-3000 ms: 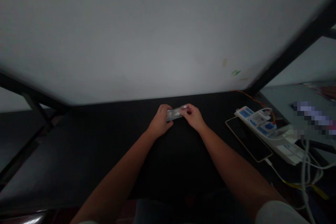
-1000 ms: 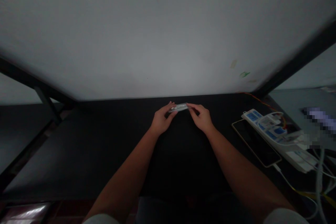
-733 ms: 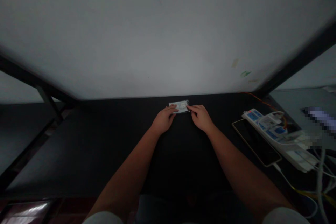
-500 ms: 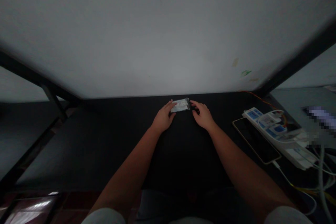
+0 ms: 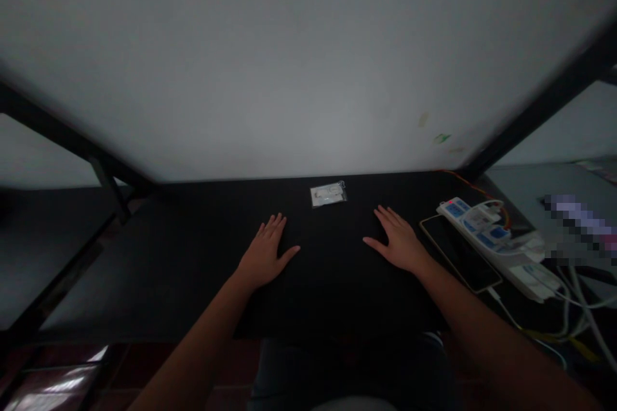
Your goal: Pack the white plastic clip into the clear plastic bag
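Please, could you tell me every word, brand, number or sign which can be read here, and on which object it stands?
No text can be read.
Clear packet: too small and blurred.
Power strip: blue labels, too small to read.
Phone: dark screen, no visible text.
Green wall mark: no legible sign.

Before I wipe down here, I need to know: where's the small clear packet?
In the head view, the clear packet lies mid-table near the wall, beyond and between both hands.
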`<state>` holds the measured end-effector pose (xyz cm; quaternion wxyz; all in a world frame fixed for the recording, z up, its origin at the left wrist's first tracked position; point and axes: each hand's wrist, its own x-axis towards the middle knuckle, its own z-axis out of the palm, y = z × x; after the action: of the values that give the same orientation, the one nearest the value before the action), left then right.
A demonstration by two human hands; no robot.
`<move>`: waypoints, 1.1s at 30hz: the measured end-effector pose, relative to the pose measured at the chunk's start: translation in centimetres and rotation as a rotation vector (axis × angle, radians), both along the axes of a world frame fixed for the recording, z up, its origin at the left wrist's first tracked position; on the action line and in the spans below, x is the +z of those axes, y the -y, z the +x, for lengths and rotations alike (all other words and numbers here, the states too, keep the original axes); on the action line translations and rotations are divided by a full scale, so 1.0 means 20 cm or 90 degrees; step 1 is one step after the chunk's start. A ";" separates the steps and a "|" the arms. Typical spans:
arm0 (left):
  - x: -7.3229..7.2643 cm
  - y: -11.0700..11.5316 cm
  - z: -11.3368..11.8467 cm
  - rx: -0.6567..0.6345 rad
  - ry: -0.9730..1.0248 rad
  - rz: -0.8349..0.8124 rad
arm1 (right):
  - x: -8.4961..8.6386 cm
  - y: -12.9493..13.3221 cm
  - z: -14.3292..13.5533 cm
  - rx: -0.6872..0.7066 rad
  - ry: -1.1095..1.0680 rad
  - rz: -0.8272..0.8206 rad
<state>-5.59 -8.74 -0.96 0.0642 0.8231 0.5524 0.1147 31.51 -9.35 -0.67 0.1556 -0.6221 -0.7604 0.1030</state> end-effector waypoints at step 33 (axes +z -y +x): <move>0.03 0.06 0.03 0.069 0.034 -0.029 | -0.06 0.10 0.01 -0.009 0.053 0.033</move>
<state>-5.00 -9.89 -0.31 0.0914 0.7867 0.5970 0.1276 31.66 -11.35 -1.83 0.1406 -0.6269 -0.7642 0.0566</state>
